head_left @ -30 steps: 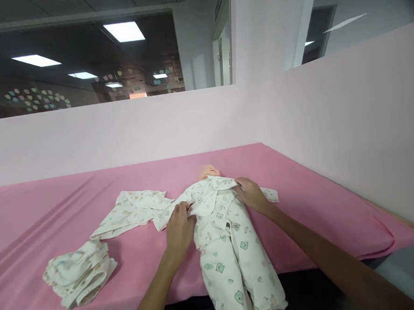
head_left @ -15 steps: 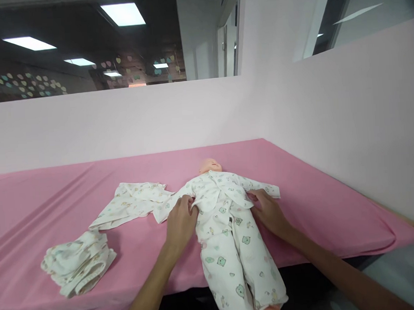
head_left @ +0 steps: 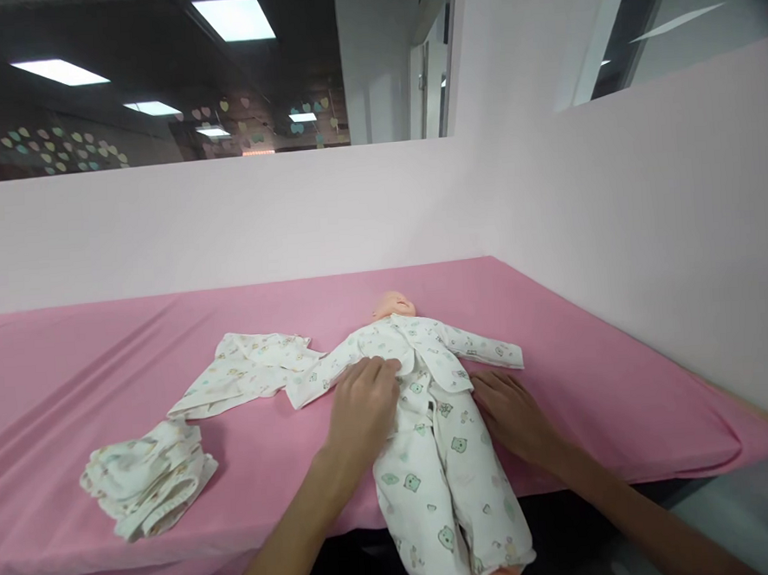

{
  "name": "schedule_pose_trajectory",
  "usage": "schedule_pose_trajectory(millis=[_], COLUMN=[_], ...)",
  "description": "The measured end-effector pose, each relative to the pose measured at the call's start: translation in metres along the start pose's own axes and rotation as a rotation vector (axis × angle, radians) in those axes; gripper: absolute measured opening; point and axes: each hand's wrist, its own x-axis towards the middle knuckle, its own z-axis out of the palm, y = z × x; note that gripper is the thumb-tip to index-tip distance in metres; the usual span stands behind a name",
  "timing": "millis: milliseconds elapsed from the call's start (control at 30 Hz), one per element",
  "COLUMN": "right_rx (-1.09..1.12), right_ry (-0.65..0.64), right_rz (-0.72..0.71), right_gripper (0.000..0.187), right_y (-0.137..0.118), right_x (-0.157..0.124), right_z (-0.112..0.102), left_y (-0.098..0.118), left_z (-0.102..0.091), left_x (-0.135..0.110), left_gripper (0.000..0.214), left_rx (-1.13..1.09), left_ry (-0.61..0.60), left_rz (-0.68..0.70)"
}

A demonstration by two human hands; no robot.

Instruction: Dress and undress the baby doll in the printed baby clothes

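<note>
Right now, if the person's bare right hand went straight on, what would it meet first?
The right hand would likely meet the white printed cloth jacket; depth is unclear, they may already touch.

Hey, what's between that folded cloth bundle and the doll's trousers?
In the head view, the left forearm lies between the folded cloth bundle and the doll's trousers, with pink sheet showing on either side.

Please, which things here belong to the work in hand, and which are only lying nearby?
Seemingly in the work:
open jacket
doll wearing it
the doll's trousers
left hand, at the jacket's front
right hand, near its hem

Only lying nearby:
folded cloth
spread garment, left of the doll
</note>
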Motion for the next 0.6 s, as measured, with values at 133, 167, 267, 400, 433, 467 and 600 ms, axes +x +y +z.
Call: schedule_pose_trajectory(millis=[133,167,267,400,433,467,600], right_rx=[0.084,0.097,0.122,0.117,0.102,0.086,0.053], right_ry=[0.084,0.112,0.178,0.179,0.170,0.166,0.174], right_rz=[0.055,0.066,0.006,-0.198,-0.235,-0.264,-0.306], right_gripper=[0.021,0.020,0.018,0.025,0.025,0.025,0.024], right_y=[-0.018,-0.022,-0.034,-0.049,-0.052,-0.054,-0.056], right_x=[0.012,0.015,0.024,0.031,0.032,0.033,0.031], right_z=[-0.016,-0.019,-0.021,-0.017,-0.015,-0.014,-0.010], left_y=[0.008,0.010,0.015,0.018,0.018,0.017,0.016], left_z=[0.006,0.008,0.011,0.016,0.018,0.019,0.021], left_x=[-0.002,-0.001,0.000,-0.003,-0.003,-0.004,-0.005], left_gripper=[0.023,0.023,0.025,0.025,0.024,0.023,0.023], left_rx=[-0.082,-0.114,-0.180,-0.212,-0.219,-0.225,-0.230], left_ry=[-0.014,-0.013,-0.029,-0.077,-0.089,-0.100,-0.148], left_rz=[0.064,0.056,0.045,0.044,0.040,0.036,0.042])
